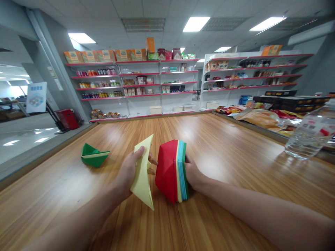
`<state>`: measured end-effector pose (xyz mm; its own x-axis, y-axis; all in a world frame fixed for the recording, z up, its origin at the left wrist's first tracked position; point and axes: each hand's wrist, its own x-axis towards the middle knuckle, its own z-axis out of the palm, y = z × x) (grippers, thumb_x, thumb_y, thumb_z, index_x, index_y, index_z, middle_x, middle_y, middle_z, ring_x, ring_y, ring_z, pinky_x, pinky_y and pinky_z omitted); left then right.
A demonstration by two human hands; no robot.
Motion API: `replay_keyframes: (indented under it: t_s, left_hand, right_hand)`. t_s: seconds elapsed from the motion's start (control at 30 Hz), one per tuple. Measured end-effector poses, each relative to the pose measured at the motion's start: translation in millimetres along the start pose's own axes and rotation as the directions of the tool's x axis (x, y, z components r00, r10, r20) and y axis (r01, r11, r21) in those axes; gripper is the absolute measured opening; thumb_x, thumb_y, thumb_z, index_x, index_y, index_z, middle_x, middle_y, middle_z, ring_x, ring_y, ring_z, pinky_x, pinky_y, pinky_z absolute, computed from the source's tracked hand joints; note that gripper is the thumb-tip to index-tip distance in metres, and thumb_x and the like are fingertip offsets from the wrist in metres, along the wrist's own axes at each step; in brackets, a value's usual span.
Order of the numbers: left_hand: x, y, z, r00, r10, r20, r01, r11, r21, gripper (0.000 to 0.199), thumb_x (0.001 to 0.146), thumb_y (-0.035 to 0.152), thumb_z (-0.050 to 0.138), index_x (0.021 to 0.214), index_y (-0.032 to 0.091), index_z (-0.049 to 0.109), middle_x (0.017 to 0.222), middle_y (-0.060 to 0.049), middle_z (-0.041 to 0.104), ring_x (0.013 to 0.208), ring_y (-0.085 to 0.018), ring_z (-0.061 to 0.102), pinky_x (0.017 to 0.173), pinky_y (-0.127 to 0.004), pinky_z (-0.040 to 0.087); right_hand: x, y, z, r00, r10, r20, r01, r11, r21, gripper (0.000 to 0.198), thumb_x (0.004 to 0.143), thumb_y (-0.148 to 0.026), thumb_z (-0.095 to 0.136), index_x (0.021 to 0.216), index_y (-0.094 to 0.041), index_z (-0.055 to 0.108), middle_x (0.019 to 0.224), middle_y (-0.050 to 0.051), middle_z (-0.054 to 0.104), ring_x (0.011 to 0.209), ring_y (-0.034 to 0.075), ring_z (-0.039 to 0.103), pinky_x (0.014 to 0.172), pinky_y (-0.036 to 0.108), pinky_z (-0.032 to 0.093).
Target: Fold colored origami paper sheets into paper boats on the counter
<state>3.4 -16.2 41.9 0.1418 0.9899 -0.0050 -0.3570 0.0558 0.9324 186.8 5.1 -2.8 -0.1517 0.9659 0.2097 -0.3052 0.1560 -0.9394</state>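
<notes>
My left hand grips a pale yellow folded paper boat, thumb on its near side and fingers behind it. Just right of it, a stack of folded paper boats in red, cream, light blue and green is held on edge by my right hand. Most of that hand's fingers are hidden behind the stack. A small gap separates the yellow boat from the red face of the stack. Farther left, a green paper boat with a yellowish layer inside rests on the wooden table.
At the right edge stands a clear plastic bottle. Beyond it are packaged snacks and stacked black boxes. Shelves of goods line the back. A sign and a red box stand left of the table.
</notes>
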Motion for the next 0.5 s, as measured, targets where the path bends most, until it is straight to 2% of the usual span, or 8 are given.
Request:
replay_keyframes:
  t_s: [0.1, 0.2, 0.3, 0.4, 0.5]
  left_hand:
    - [-1, 6, 6, 0.997, 0.069, -0.025, -0.066, 0.993, 0.101, 0.027, 0.082, 0.04, 0.059, 0.087, 0.013, 0.056, 0.079, -0.007, 0.064, 0.065, -0.02, 0.067, 0.051, -0.028, 0.054]
    - [-4, 9, 10, 0.996, 0.08, -0.042, -0.073, 0.986, 0.15, 0.026, 0.083, 0.038, 0.059, 0.093, 0.014, 0.055, 0.08, -0.008, 0.066, 0.066, -0.023, 0.069, 0.051, -0.029, 0.054]
    - [-5, 9, 13, 0.991, 0.108, -0.075, -0.093, 0.979, 0.183, 0.028, 0.083, 0.038, 0.059, 0.095, 0.014, 0.056, 0.087, -0.011, 0.068, 0.078, -0.026, 0.07, 0.055, -0.031, 0.057]
    - [-5, 10, 13, 0.994, 0.088, -0.072, -0.069, 0.971, 0.229, 0.033, 0.082, 0.041, 0.06, 0.095, 0.011, 0.06, 0.101, -0.016, 0.068, 0.092, -0.03, 0.067, 0.06, -0.032, 0.058]
    - [-6, 11, 12, 0.999, 0.029, -0.033, -0.02, 0.969, 0.246, 0.038, 0.082, 0.043, 0.059, 0.101, 0.01, 0.062, 0.108, -0.019, 0.067, 0.098, -0.03, 0.065, 0.063, -0.031, 0.058]
  right_hand:
    - [3, 2, -4, 0.997, -0.063, -0.045, 0.062, 0.998, -0.028, 0.02, 0.066, -0.021, 0.06, 0.086, -0.019, 0.058, 0.074, 0.002, 0.065, 0.068, 0.019, 0.059, 0.064, 0.033, 0.05]
    - [5, 2, -5, 0.991, -0.113, -0.068, 0.108, 0.991, -0.076, 0.021, 0.07, -0.022, 0.06, 0.09, -0.02, 0.058, 0.086, 0.004, 0.066, 0.081, 0.022, 0.06, 0.07, 0.036, 0.051]
    - [5, 2, -5, 0.984, -0.151, -0.095, 0.138, 0.982, -0.131, 0.022, 0.07, -0.022, 0.059, 0.091, -0.019, 0.056, 0.092, 0.004, 0.066, 0.086, 0.023, 0.059, 0.075, 0.036, 0.049]
    - [5, 3, -7, 0.972, -0.223, -0.075, 0.205, 0.958, -0.202, 0.021, 0.071, -0.02, 0.057, 0.092, -0.019, 0.055, 0.094, 0.004, 0.065, 0.088, 0.022, 0.058, 0.078, 0.035, 0.048]
    - [4, 5, -10, 0.95, -0.308, -0.056, 0.278, 0.913, -0.299, 0.019, 0.075, -0.018, 0.054, 0.094, -0.02, 0.055, 0.095, 0.003, 0.064, 0.088, 0.021, 0.057, 0.081, 0.035, 0.046]
